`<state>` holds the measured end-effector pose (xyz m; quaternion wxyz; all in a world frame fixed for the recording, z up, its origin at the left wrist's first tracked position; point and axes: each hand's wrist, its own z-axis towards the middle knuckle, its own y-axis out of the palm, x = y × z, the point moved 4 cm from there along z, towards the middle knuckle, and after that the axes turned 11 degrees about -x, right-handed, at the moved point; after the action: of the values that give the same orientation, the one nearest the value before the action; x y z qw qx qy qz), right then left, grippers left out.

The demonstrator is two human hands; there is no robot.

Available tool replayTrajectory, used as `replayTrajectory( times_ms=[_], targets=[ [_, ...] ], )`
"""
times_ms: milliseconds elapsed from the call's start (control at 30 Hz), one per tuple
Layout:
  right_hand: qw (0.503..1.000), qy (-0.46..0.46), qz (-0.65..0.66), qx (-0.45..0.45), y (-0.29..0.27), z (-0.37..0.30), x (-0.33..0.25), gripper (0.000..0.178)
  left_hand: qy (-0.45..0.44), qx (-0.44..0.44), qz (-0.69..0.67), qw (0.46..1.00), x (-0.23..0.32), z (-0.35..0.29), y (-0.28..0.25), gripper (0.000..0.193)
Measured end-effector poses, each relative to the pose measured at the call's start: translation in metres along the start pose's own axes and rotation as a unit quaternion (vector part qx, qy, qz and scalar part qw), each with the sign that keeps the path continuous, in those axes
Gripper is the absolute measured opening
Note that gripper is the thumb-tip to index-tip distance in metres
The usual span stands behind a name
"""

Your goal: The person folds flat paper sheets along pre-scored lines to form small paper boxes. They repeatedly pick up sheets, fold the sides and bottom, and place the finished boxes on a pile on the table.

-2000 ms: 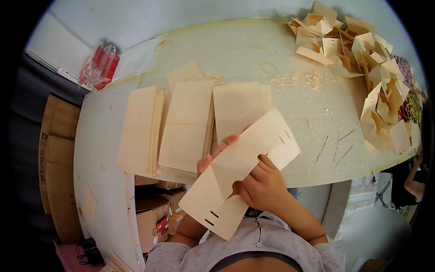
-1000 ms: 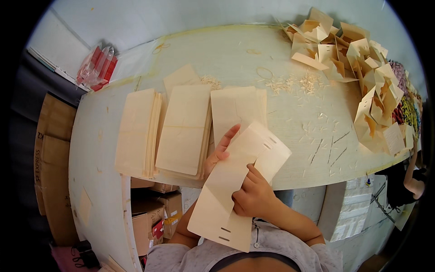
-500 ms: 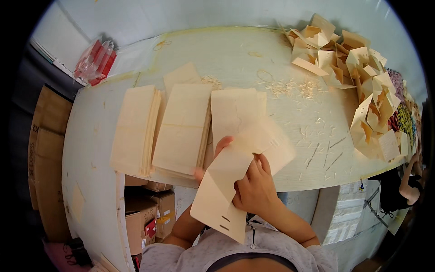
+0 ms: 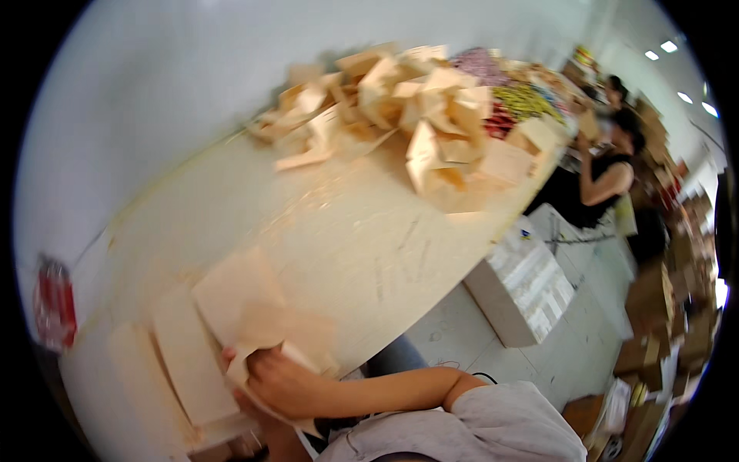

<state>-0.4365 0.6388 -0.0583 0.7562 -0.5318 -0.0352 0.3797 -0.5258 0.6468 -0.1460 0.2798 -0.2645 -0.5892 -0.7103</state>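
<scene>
Now the view has swung right, while the thin cream folded panel (image 4: pixel 300 323) remains in hand, so its handling seems unfinished.
Red packets in clear wrap (image 4: pixel 55 304) lie far left; then flat cream rectangular stacks (image 4: pixel 192 354) on the pale table (image 4: pixel 339 258); the left hand (image 4: pixel 229 355), mostly hidden at the panel's left edge, its grip impossible to tell; the right hand (image 4: pixel 285 377), fingers curled together, clamped on the panel; farther right, well apart, a heap of folded cream pieces (image 4: pixel 439 108).
</scene>
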Motion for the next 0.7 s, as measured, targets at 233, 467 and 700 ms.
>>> replayTrajectory(
  times_ms=[233, 467, 700],
  targets=[
    [0.954, -0.12, 0.275, 0.018, 0.002, -0.002, 0.001, 0.024, -0.082, 0.018, -0.06, 0.995, 0.026, 0.006, 0.046, 0.072],
    [0.939, -0.1, 0.237, -0.229, -0.018, -0.008, 0.001, 0.045, -0.112, 0.024, -0.102, 0.988, 0.035, 0.0, 0.061, 0.071],
    [0.941, -0.088, 0.24, -0.223, 0.0, -0.009, 0.006, 0.066, -0.127, 0.021, -0.077, 0.989, 0.029, 0.003, 0.057, 0.071]
  ],
)
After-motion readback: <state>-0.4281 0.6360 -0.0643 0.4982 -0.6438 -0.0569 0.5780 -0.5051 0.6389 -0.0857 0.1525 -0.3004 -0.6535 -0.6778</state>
